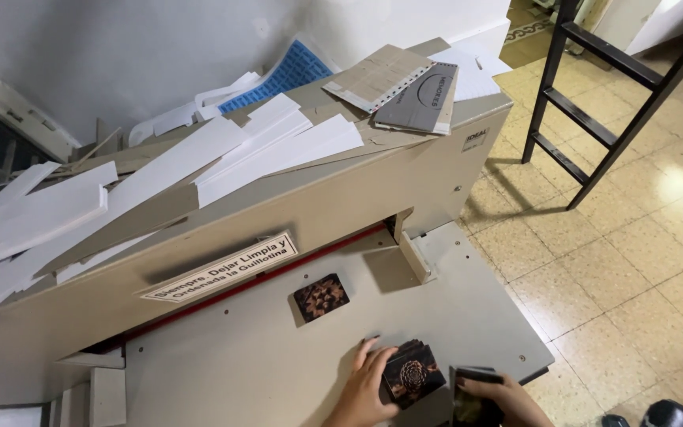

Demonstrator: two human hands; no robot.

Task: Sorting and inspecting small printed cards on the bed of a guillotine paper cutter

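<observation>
My left hand (363,387) rests on the grey table of a paper-cutting machine (262,356) and grips the left side of a small stack of dark printed cards (413,375) that lies on the table. My right hand (507,399) holds a second dark stack of cards (473,395) just to the right, near the table's front edge. Another small stack of dark patterned cards (321,296) lies alone farther back, close to the red strip (278,273) under the machine's beige housing (333,205).
White paper strips (223,158) and cardboard offcuts (405,83) are piled on top of the housing. A side guide (414,257) stands at the table's back right. A black metal ladder frame (594,95) stands on the tiled floor to the right.
</observation>
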